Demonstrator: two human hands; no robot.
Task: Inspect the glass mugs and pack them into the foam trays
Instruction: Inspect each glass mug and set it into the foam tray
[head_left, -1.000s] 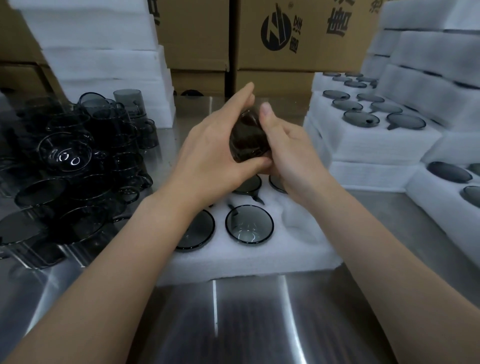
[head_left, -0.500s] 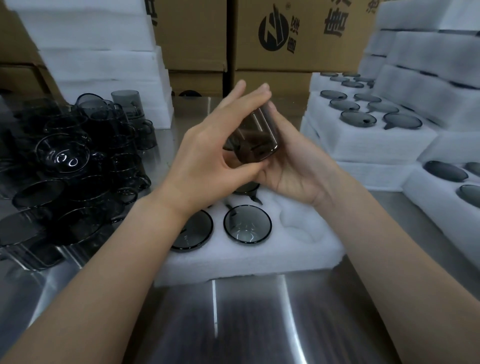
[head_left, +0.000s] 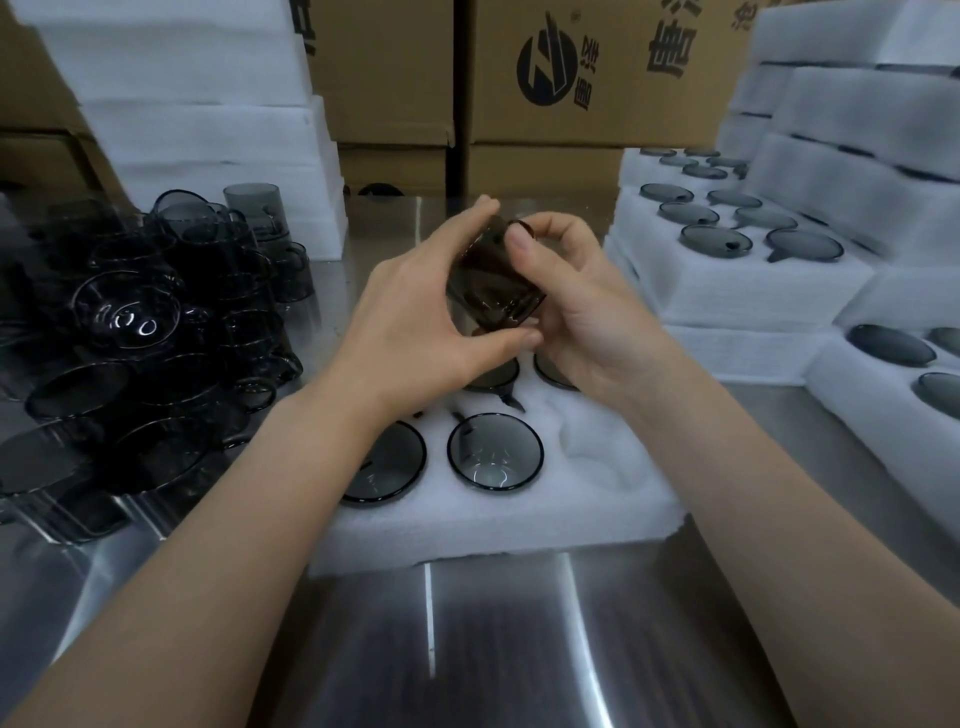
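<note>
A smoky grey glass mug (head_left: 491, 283) is held tilted above the white foam tray (head_left: 498, 525) in the middle of the steel table. My left hand (head_left: 415, 322) cups its left side, thumb under the lower rim. My right hand (head_left: 576, 306) grips the other side, thumb across the glass and a finger by the handle. The tray holds several mugs in its pockets, among them one at the front (head_left: 495, 451). One pocket (head_left: 597, 452) at the front right is bare foam.
A heap of loose grey mugs (head_left: 156, 338) covers the table's left. Filled foam trays (head_left: 737, 244) stand stacked at the right, plain foam sheets (head_left: 208, 119) at the back left, cardboard boxes (head_left: 571, 78) behind. Bare steel table (head_left: 493, 649) lies in front of me.
Both hands have turned the mug between them: its body now tilts the other way, and my right thumb has come over onto the glass.
</note>
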